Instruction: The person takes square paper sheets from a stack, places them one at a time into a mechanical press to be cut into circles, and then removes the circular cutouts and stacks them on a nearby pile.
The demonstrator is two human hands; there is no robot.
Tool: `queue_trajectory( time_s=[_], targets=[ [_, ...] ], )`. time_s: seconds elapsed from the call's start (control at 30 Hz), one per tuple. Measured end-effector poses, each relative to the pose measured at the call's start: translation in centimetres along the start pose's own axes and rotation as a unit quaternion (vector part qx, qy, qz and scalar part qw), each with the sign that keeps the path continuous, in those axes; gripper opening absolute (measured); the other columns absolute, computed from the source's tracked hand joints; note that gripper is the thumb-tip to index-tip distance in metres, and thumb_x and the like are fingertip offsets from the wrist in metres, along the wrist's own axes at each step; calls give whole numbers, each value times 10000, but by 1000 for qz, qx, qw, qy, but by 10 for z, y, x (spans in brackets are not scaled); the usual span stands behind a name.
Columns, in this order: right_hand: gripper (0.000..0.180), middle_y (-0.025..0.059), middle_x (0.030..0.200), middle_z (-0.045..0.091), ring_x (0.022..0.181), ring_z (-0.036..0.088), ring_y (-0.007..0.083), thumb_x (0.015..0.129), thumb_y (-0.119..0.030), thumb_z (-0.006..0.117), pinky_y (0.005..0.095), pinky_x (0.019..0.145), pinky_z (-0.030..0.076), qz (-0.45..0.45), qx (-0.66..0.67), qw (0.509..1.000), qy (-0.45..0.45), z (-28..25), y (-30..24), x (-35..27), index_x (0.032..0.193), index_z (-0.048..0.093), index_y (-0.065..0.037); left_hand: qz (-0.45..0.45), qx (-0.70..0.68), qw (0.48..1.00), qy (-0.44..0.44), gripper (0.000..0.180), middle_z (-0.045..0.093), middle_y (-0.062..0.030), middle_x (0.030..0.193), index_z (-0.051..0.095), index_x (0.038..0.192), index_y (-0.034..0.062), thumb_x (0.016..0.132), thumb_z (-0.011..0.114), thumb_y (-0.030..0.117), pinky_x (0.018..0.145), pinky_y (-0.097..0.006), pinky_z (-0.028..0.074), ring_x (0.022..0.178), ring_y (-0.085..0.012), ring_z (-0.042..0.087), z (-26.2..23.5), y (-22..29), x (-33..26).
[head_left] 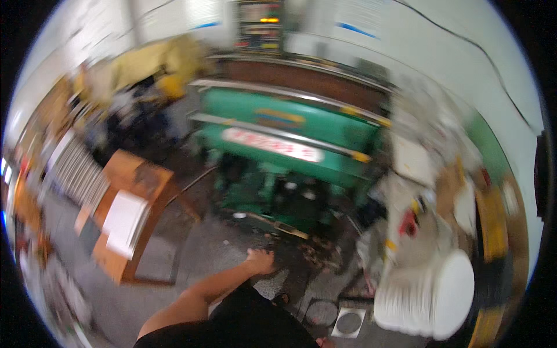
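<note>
My left arm reaches in from the lower left, and my left hand (261, 262) hangs over the floor in front of a green machine (290, 136). Motion blur smears its fingers, and I can make out nothing held in them. The hand is apart from the machine. My right hand is not in view. Left of my arm stands a wooden table (119, 264) with a stack of white sheets (125, 220) on it. At the lower right is a row of round white discs (455, 296), standing on edge.
A long row of pale sheets (75, 168) runs beside the wooden table. Debris (319, 252) lies on the floor under the machine. A white square with a dark circle (349, 322) lies near my feet. Bags and cardboard (449, 188) crowd the right wall.
</note>
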State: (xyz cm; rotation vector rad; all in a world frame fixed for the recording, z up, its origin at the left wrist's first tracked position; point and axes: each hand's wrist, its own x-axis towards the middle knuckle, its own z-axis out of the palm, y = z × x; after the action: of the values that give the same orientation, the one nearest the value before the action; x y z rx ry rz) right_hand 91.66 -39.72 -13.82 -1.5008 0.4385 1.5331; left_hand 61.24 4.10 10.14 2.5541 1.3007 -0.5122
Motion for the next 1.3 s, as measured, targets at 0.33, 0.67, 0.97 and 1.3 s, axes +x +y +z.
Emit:
queue_trajectory(
  time_s=[0.33, 0.67, 0.97, 1.3],
  targets=[
    [154, 55, 712, 527, 577, 516, 167, 938, -184, 513, 312, 482, 412, -22, -515, 856, -40, 233, -99, 10, 858, 505, -53, -645, -375, 513, 424, 277, 684, -192, 934, 664, 1006, 20, 827, 613, 225, 824, -424, 505, 918, -344, 656, 220, -371, -252],
    [256, 86, 915, 670, 763, 651, 180, 936, -223, 565, 312, 650, 528, -167, -577, 794, -88, 454, -90, -49, 1079, 599, -13, -673, -514, 320, 425, 566, 662, -112, 916, 544, 1171, -24, 795, 758, 342, 720, -410, 497, 849, -254, 645, 244, -498, -318],
    [288, 90, 848, 650, 736, 630, 179, 923, -260, 601, 304, 664, 515, 88, -735, 663, -110, 401, -59, 36, 1064, 611, -10, -456, -702, 135, 530, 164, 587, -39, 847, 561, 990, 68, 837, 609, 100, 642, -312, 476, 746, -155, 561, 292, -496, -366],
    [223, 54, 718, 614, 656, 570, 144, 906, -242, 566, 318, 579, 442, -467, -545, 696, -21, 337, -126, -19, 942, 635, -33, -366, -649, 253, 617, 536, 470, -160, 1354, 318, 1422, 22, 933, 470, 182, 941, -423, 483, 1184, -266, 529, 93, -428, -382]
  ],
)
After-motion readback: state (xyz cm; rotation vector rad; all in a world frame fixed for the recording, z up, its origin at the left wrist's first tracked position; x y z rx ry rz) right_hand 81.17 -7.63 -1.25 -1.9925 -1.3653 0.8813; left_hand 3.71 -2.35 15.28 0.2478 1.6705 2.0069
